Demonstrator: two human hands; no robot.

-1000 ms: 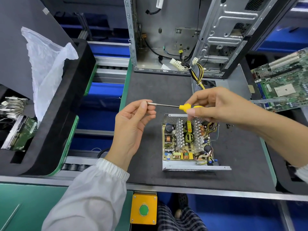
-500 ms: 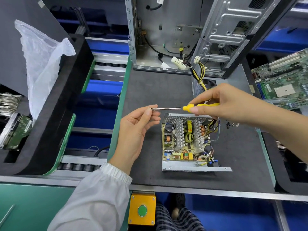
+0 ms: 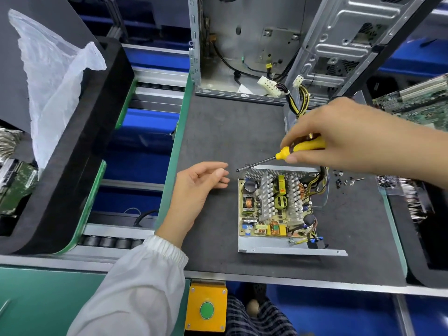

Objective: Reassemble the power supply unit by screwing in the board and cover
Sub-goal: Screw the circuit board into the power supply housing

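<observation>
My right hand [image 3: 344, 139] pinches the screwdriver [image 3: 298, 149], its tip over the far left corner of the power supply [image 3: 278, 209] on the mat [image 3: 218, 132]. My left hand [image 3: 196, 190] hangs relaxed, holding nothing. A screw seems perched on the tip; tilting could drop it among the board [image 3: 264, 229] parts.

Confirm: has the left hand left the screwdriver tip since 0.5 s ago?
Yes. The left hand dropped toward the mat, off the screwdriver tip.

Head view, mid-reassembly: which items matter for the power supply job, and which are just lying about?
In play: right hand gripping the yellow screwdriver; open power supply unit; loose screws; left hand, holding nothing.

Lying about: computer case; motherboard; plastic bag; green button box.
</observation>
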